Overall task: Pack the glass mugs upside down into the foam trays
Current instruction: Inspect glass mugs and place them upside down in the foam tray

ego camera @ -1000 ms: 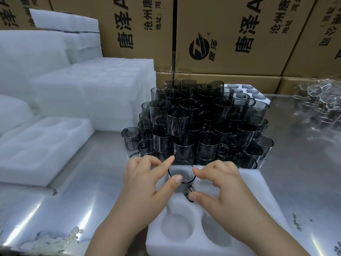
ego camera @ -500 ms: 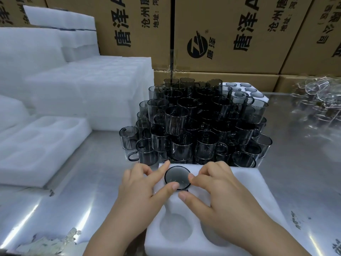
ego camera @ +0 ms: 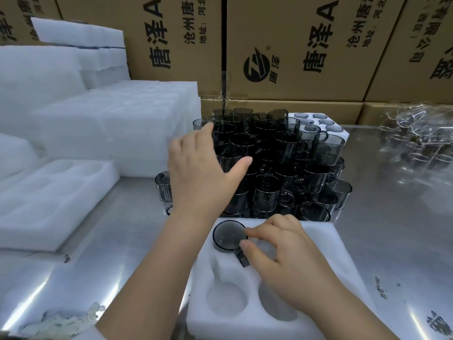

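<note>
A white foam tray (ego camera: 326, 244) lies on the steel table in front of me. One dark glass mug (ego camera: 228, 235) sits upside down in its far-left pocket, handle pointing toward me. My right hand (ego camera: 286, 261) touches the mug's right rim with forefinger and thumb. My left hand (ego camera: 198, 173) is raised with fingers spread, held over the left side of the pile of dark glass mugs (ego camera: 282, 163) behind the tray. It holds nothing. Two empty pockets (ego camera: 226, 299) show at the tray's near end.
Stacks of white foam trays (ego camera: 110, 128) stand at the left, with one empty tray (ego camera: 49, 204) lying flat. A filled foam tray (ego camera: 343, 132) sits behind the pile. Clear glassware (ego camera: 416, 138) lies at the far right. Cardboard boxes (ego camera: 294, 45) wall the back.
My left hand let go of the seated mug and rose up and forward over the pile. The mug sank into its pocket. My right hand stays at its rim.
</note>
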